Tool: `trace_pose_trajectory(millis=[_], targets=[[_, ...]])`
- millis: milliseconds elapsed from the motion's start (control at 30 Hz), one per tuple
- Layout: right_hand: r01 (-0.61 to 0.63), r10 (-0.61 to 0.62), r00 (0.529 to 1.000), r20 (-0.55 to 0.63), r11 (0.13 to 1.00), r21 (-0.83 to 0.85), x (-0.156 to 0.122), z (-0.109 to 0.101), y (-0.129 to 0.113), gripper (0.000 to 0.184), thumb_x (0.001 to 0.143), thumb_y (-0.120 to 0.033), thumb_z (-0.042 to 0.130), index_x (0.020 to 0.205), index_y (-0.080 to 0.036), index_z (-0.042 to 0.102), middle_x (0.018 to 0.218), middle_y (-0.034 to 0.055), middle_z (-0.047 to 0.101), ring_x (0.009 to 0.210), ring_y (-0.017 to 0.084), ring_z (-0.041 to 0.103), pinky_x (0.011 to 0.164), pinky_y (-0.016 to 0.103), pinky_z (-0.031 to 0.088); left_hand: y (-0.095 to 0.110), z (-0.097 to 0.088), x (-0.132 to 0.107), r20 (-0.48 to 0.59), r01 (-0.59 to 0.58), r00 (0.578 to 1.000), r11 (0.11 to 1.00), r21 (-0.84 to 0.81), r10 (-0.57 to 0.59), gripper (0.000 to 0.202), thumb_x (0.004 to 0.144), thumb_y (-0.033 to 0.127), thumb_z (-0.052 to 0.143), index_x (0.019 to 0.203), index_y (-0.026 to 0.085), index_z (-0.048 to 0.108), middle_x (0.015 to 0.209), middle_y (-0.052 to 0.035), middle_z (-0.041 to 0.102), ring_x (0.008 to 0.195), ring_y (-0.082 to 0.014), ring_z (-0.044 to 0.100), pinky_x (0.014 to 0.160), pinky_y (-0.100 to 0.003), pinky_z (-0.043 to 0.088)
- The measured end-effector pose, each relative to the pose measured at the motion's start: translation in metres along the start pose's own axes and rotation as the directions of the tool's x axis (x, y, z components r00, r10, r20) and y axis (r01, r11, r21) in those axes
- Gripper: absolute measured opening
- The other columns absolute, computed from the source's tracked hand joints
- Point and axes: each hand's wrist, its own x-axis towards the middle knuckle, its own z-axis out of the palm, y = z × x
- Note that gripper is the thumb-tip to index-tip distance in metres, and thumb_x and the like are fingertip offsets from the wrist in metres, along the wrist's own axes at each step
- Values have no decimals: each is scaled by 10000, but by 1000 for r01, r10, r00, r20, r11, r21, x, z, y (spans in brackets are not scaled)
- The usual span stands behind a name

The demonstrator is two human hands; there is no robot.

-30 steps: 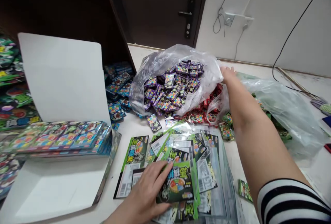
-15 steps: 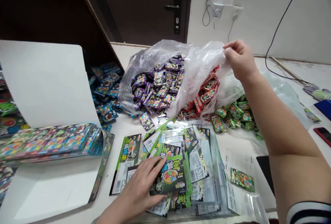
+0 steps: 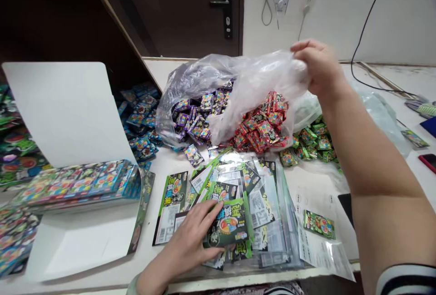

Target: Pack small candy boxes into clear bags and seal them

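Since my right hand [image 3: 316,66], up at two o'clock, has pulled up the edge of the clear bag [image 3: 262,72], I can see a lot more of the red packs [image 3: 260,125]. A second ago they were mostly hidden; now they lie bare just off the middle, toward three o'clock, so not much blocks the way to them. The purple packs [image 3: 190,120], at ten o'clock, are partly covered by the plastic instead. My right hand is closed, a bit blurry, with the plastic pinched in its fingers. My left hand [image 3: 192,224] has stayed down near seven o'clock, spread out flat, fingers on the top black and green pouch [image 3: 227,229] and thumb stuck out by its low edge. That pouch sits on a messy heap of pouches [image 3: 265,218] at six o'clock on the worktop [image 3: 116,276]. Green packs [image 3: 306,137] lie at three o'clock, and the open box [image 3: 91,236] with rows of packs is at eight.
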Motion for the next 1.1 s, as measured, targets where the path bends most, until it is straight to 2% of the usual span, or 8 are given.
trace_pose_trajectory(millis=[167,300,367,467,600,767,967,1100], targets=[[-55,89,981,-173,980,194,45,-22,24,142,898,-250,570,792,-277,480,671,-33,457,707,134,445,686,280,476,-2,2,4,-7,-1,1000,1000,-4,1,1017,808,371,759,1606,277,136,1436,-150,521,1287,-338,548,1056,-515,514],[-125,125,981,-149,992,4,48,-29,34,100,858,-305,653,917,-301,573,912,-2,632,967,171,507,947,384,488,1,-3,8,-2,-17,1000,1000,-16,17,996,838,428,727,1610,268,117,1422,-158,531,1274,-338,556,1063,-506,504],[19,-80,985,-153,931,-364,24,-28,27,394,822,-364,715,1197,-338,600,1271,13,620,1257,245,432,1133,482,363,2,-5,9,0,-24,1000,999,-27,24,983,849,440,715,1609,269,115,1421,-159,529,1273,-335,555,1064,-503,500],[346,-406,905,126,532,-773,-42,-21,17,615,902,-412,572,1470,-204,464,1556,48,398,1471,296,296,1234,491,195,1,-5,5,-8,-23,1000,999,-32,23,941,870,461,688,1606,262,136,1424,-168,521,1279,-343,546,1061,-512,492],[433,122,821,558,503,-748,-147,0,42,285,911,-366,567,1102,-212,713,1041,110,715,977,293,662,880,463,535,0,-3,0,-12,-22,1000,999,-28,21,883,902,481,641,1601,251,152,1413,-180,515,1282,-351,534,1042,-513,489],[388,199,854,481,371,-844,-215,16,104,364,807,-366,711,1108,-162,692,1128,199,650,1049,372,605,866,485,514,10,-3,1,-16,-67,998,997,-35,66,898,895,532,634,1597,228,164,1399,-182,508,1269,-345,528,1046,-508,484],[-22,249,934,255,755,-656,-222,0,115,213,845,-408,572,813,-207,632,876,76,660,850,246,608,760,372,502,17,-3,-8,-83,-78,994,996,-42,74,928,875,563,649,1594,222,170,1406,-186,495,1281,-343,518,1055,-515,480],[-378,455,830,323,885,-273,-246,-8,103,278,790,-461,568,903,-214,626,774,9,621,662,162,570,596,292,478,12,0,-16,-123,-35,992,999,-28,32,902,869,560,659,1581,229,215,1392,-184,502,1277,-348,525,1050,-520,481]])
